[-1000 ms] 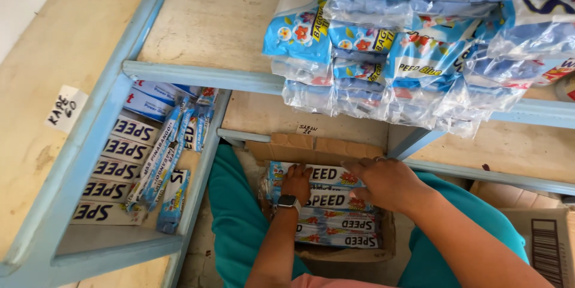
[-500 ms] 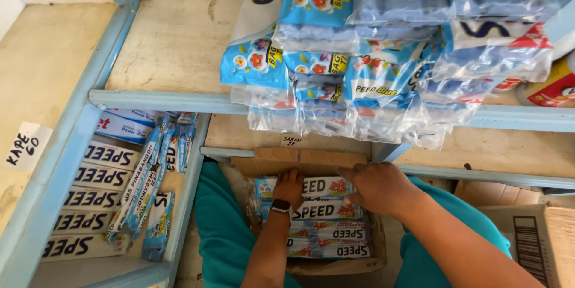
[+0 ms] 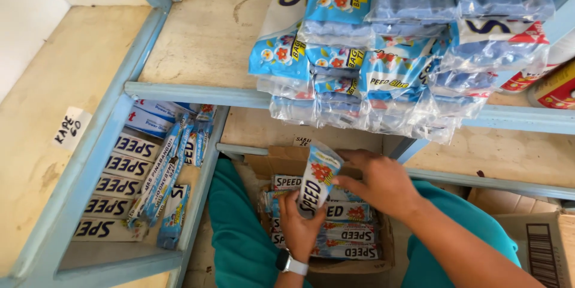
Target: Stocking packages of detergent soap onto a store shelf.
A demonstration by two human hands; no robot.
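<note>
A white and blue wrapped bar (image 3: 317, 180) with a red flower print stands tilted upright above an open cardboard box (image 3: 281, 162). My left hand (image 3: 299, 231), with a dark watch on the wrist, grips its lower end. My right hand (image 3: 380, 185) closes over its upper right side. Several more of the same wrapped bars (image 3: 341, 241) lie stacked flat in the box under my hands. The box sits between my legs in teal trousers (image 3: 239, 234).
A blue-framed wooden shelf (image 3: 197, 93) holds several clear bags of blue packets (image 3: 395, 54) at upper right. The lower left compartment holds rows of wrapped bars (image 3: 120, 186) and loose blue sachets (image 3: 173, 204). Another cardboard box (image 3: 536, 243) is at lower right.
Both hands were flat on the bars in the box; now they have lifted one wrapped bar out and hold it tilted upright. The view has shifted slightly.
</note>
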